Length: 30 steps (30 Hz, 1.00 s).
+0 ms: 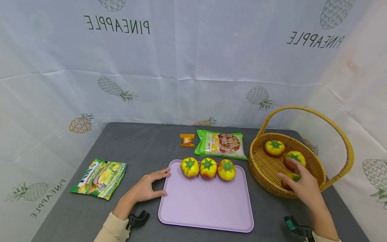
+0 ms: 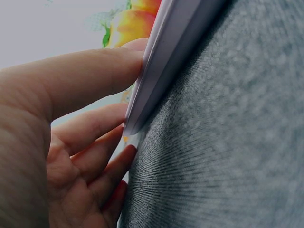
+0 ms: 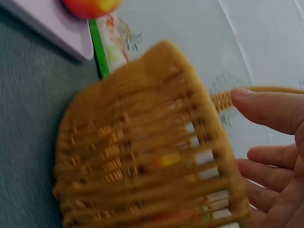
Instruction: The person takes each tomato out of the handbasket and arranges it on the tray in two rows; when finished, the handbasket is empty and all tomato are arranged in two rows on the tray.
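On a lilac tray [image 1: 205,205], three yellow-red persimmons with green leafy tops stand in a row along the far edge; one is the middle persimmon [image 1: 208,168]. My left hand [image 1: 147,188] touches the tray's left rim with thumb and fingertips, fingers fairly straight. At the right, a wicker basket [image 1: 257,168] with a tall handle holds three more persimmons, among them the far one [image 1: 274,148]. My right hand [image 1: 305,185] reaches over the basket's near rim, thumb and fingers spread above the nearest persimmon [image 1: 292,180], which it partly hides. The right wrist view shows relaxed fingers [image 3: 270,173] past the rim.
Behind the tray lie a green and clear food bag [image 1: 223,144] and a small orange wrapped snack [image 1: 187,140]. A green and yellow packet [image 1: 101,178] lies at the left of the grey table [image 1: 145,148]. A pineapple-print curtain [image 1: 187,60] hangs behind the table.
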Tool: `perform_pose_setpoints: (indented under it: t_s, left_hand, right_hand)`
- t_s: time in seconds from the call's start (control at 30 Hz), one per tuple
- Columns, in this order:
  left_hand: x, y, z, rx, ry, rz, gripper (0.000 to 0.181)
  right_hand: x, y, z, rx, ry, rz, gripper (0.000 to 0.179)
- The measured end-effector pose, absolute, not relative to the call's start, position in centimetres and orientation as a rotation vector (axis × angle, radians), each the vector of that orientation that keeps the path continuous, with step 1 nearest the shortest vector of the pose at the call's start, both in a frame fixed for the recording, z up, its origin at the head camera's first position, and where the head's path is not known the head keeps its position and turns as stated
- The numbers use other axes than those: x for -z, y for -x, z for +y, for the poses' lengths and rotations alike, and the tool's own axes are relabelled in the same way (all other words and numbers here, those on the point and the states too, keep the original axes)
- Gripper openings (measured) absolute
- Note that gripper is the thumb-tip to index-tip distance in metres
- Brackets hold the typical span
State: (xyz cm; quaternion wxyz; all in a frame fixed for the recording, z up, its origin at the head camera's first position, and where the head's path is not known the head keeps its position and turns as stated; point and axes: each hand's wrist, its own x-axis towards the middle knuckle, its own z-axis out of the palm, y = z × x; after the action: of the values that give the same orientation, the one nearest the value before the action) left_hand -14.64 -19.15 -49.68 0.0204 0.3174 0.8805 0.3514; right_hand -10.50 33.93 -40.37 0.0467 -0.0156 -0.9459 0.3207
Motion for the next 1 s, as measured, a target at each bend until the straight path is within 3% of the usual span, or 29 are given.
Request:
perform_pose_setpoints:
  t_s: [0.43, 1.0]
  left_hand:
    - [49.7, 14.7, -19.2, -1.083, -0.970, 2.729, 0.064]
    - [49.9, 14.7, -19.2, -1.071, -0.988, 2.744, 0.063]
  right_hand:
    - [40.6, 11.2, 36.2, -0.848, 0.142, -3.075, 0.089]
    - [40.0, 12.9, 36.5, -0.677, 0.199, -3.309, 0.088]
